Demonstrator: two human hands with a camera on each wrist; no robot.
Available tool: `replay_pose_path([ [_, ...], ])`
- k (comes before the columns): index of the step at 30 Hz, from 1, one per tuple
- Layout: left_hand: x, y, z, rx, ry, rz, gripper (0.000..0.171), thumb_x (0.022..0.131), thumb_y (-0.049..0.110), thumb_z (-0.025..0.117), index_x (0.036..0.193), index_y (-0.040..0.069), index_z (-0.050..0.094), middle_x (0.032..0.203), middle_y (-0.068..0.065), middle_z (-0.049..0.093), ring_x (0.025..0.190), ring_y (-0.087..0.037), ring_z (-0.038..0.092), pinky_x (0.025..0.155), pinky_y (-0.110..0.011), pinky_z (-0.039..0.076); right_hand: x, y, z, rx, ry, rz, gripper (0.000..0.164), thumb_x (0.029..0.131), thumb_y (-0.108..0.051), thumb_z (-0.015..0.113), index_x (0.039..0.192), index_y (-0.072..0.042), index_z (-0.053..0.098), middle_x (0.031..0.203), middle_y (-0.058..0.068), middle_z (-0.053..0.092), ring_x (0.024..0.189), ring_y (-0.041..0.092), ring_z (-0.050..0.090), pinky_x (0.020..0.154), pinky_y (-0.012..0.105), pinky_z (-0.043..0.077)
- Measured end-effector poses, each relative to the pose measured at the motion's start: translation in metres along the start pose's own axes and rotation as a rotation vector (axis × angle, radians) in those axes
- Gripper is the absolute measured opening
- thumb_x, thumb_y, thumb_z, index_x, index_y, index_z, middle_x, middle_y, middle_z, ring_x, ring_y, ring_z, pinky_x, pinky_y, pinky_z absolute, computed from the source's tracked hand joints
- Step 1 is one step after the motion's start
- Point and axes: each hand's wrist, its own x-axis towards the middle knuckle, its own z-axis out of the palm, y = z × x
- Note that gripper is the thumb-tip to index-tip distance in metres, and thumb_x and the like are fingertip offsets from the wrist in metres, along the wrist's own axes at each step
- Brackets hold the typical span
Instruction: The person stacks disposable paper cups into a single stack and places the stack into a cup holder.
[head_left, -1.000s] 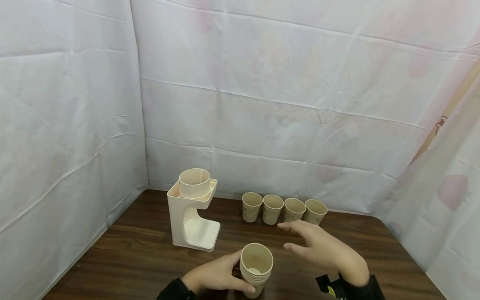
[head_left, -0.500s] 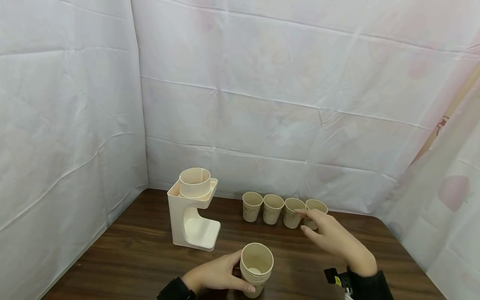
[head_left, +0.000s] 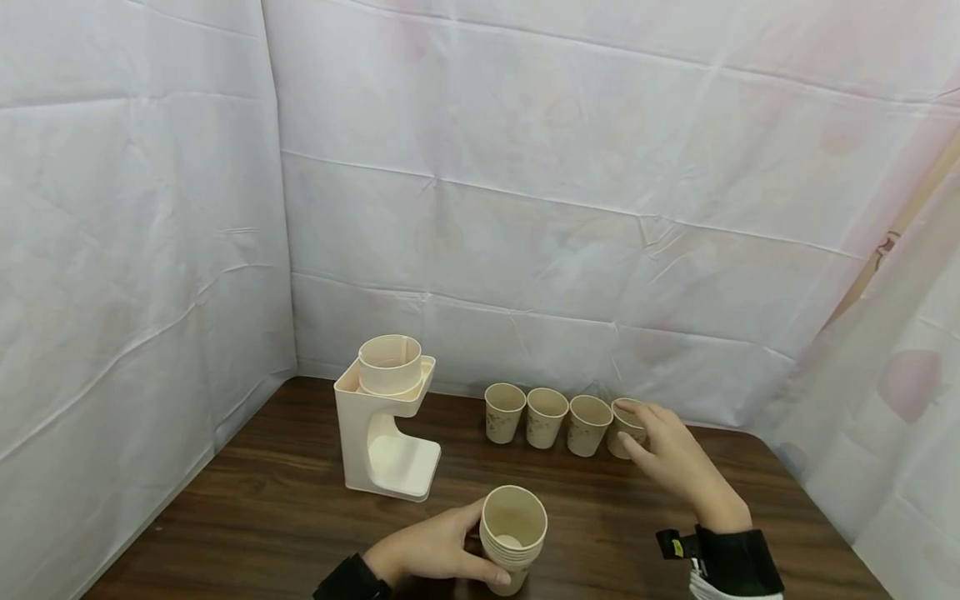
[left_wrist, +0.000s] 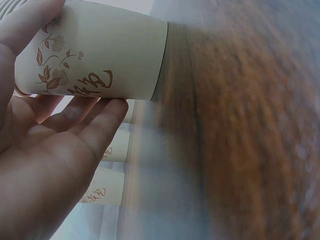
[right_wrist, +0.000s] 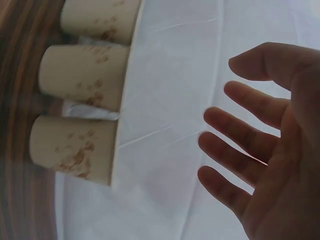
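Cream stand (head_left: 356,437) at 10 o'clock from the cup stack (head_left: 514,537), which sits at 6 o'clock in the head view; left hand (head_left: 438,547) at the stack's 9, thumb and fingers curled round it. Row of four cups (head_left: 545,422) spans 12 to nearly 2, right hand (head_left: 671,460) at 2 with fingers relaxed, holding nothing, contact with the rightmost cup (head_left: 617,427) unclear. A low sideways sweep could topple that cup into its close neighbours; over-squeezing could dent the stack.

Head: looking downward
Left wrist: closely facing cup stack (left_wrist: 115,55), upper left
Right wrist: sharing head's cup row (right_wrist: 82,76), left
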Motion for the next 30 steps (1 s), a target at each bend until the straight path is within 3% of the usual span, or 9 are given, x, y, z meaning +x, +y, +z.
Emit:
replay_pose_path([
  [5,-0.001,0.000,-0.001,-0.001,0.002,-0.007,0.069,0.083,0.032,0.071,0.139,0.027,0.032,0.128,0.002,0.053,0.115,-0.013,0.049,0.095,-0.028,0.044,-0.001,0.018,0.007,-0.045,-0.008,0.038,0.044,0.086,-0.017,0.064,0.127,-0.006,0.053,0.118,0.021,0.056,0.110,0.038,0.046,0.085,0.058,0.042],
  [15,0.001,0.002,0.000,-0.029,-0.010,-0.002,0.068,0.083,0.030,0.070,0.139,0.027,0.031,0.129,0.000,0.053,0.115,-0.014,0.049,0.095,-0.028,0.043,0.008,0.052,0.011,-0.071,-0.161,0.112,0.052,0.088,-0.032,0.063,0.130,-0.005,0.050,0.122,0.024,0.053,0.111,0.045,0.045,0.086,0.063,0.041],
  [22,0.001,0.002,0.001,-0.046,-0.010,-0.002,0.067,0.083,0.027,0.071,0.139,0.025,0.032,0.128,-0.002,0.053,0.115,-0.014,0.049,0.095,-0.027,0.044,0.015,0.069,0.016,-0.045,-0.223,0.154,0.053,0.091,-0.030,0.059,0.134,-0.004,0.044,0.129,0.028,0.046,0.112,0.048,0.041,0.089,0.067,0.036],
  [30,0.000,0.002,0.002,-0.021,-0.007,0.016,0.067,0.083,0.028,0.071,0.138,0.024,0.033,0.128,-0.002,0.054,0.115,-0.015,0.050,0.095,-0.027,0.044,0.016,0.080,0.026,-0.008,-0.230,0.158,0.055,0.091,-0.034,0.056,0.133,0.001,0.045,0.128,0.030,0.047,0.115,0.052,0.037,0.090,0.068,0.035],
])
